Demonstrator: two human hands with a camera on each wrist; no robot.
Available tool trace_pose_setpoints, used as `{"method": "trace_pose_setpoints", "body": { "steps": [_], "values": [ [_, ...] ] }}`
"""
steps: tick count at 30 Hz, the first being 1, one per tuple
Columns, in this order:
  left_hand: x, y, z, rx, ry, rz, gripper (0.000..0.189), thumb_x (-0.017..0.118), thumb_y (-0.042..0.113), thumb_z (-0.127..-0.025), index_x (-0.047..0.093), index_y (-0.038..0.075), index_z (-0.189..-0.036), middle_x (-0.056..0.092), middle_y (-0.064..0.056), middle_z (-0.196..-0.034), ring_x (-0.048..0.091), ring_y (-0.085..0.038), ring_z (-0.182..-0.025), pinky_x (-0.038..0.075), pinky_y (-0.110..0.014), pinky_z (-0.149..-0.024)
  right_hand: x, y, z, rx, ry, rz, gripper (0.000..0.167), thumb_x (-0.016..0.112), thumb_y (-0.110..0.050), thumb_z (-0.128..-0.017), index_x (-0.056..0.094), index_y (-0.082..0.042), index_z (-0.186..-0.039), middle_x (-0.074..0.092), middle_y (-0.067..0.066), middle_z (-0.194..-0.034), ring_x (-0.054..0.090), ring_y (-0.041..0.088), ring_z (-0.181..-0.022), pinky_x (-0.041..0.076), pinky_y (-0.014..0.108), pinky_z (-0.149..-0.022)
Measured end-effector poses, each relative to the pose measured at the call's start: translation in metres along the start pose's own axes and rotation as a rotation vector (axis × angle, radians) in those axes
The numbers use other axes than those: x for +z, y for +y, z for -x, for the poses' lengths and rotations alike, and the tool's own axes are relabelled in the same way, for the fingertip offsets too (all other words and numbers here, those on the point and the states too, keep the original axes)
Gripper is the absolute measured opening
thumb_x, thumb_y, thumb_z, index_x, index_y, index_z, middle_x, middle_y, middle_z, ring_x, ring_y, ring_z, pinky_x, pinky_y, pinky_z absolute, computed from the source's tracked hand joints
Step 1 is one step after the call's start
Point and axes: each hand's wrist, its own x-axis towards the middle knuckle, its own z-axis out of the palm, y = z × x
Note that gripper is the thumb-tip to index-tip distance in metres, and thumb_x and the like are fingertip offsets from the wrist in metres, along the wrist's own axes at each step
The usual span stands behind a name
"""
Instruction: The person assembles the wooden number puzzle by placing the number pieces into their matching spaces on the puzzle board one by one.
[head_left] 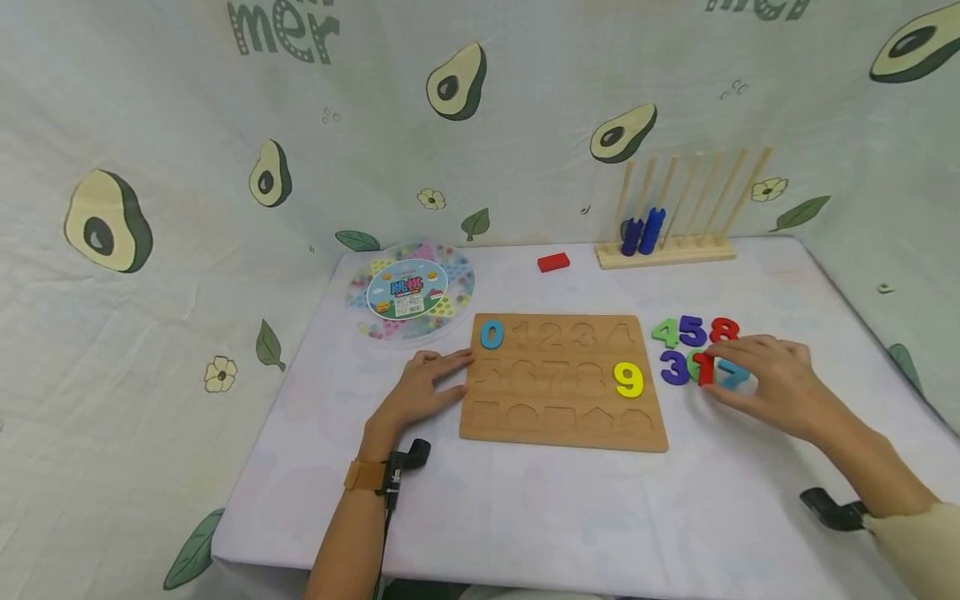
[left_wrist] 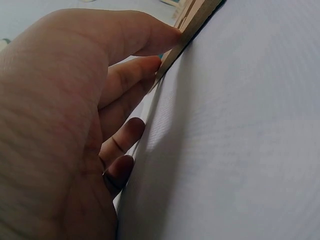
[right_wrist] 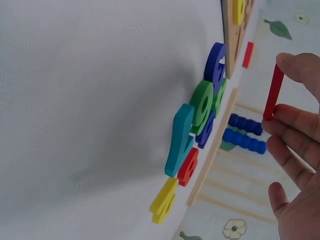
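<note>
My right hand (head_left: 780, 385) pinches a red number 1 (right_wrist: 273, 92) between thumb and fingertips, raised over the loose numbers. Under and around it lie a blue 7 (head_left: 732, 374), a partly covered green 6 (right_wrist: 201, 107), a purple 3 (head_left: 674, 367), a green 4 (head_left: 665, 332), a purple 5 (head_left: 692, 331) and a red 8 (head_left: 724, 329). With thumb and fingertips, my left hand (head_left: 420, 387) touches the left edge of the wooden number board (head_left: 540, 354). On the board are a blue 0 (head_left: 492, 334) and a yellow 9 (head_left: 628, 379); its other outlines are bare.
A yellow number (right_wrist: 164, 200) shows in the right wrist view. Behind the board are a round, clear game pack (head_left: 408, 289), a red block (head_left: 553, 262) and a wooden peg rack (head_left: 667, 255) with blue beads. A printed cloth backdrop (head_left: 525, 183) rises behind the table.
</note>
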Motion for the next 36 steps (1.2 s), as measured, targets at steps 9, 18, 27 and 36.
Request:
{"method": "trace_pose_setpoints", "body": {
  "steps": [9,18,27,36],
  "values": [
    [0.001,-0.004,-0.001,0.008,0.002,-0.014,0.056,0.061,0.052,-0.096,0.048,0.038,-0.149,0.040,0.022,-0.153,0.036,-0.018,-0.120,0.033,-0.046,-0.098,0.004,-0.011,-0.009,-0.020,-0.001,-0.011,0.059,0.089,-0.025,-0.072,0.067,-0.004,-0.122,0.062,0.026,-0.122,0.044,0.047,-0.116,0.024,0.067,-0.091],
    [0.001,-0.004,0.000,0.008,0.007,-0.012,0.056,0.062,0.052,-0.095,0.049,0.038,-0.148,0.040,0.023,-0.153,0.036,-0.017,-0.119,0.032,-0.046,-0.098,0.006,-0.019,-0.018,-0.044,-0.009,-0.032,0.058,0.088,-0.028,-0.074,0.068,-0.004,-0.123,0.063,0.024,-0.123,0.045,0.045,-0.119,0.026,0.063,-0.090],
    [0.001,-0.002,0.000,0.003,0.002,-0.003,0.056,0.063,0.049,-0.096,0.049,0.036,-0.149,0.039,0.023,-0.153,0.035,-0.018,-0.122,0.031,-0.047,-0.100,0.009,-0.028,-0.029,-0.083,-0.006,-0.022,0.055,0.087,-0.031,-0.076,0.069,-0.007,-0.123,0.064,0.023,-0.125,0.047,0.043,-0.117,0.027,0.059,-0.086],
    [0.000,-0.001,-0.001,0.016,-0.014,0.002,0.056,0.062,0.048,-0.097,0.049,0.034,-0.149,0.039,0.018,-0.155,0.035,-0.019,-0.123,0.030,-0.048,-0.102,0.013,-0.037,-0.039,-0.094,-0.027,-0.039,0.056,0.087,-0.029,-0.076,0.069,-0.006,-0.124,0.064,0.021,-0.125,0.045,0.042,-0.119,0.027,0.061,-0.088]
  ]
}}
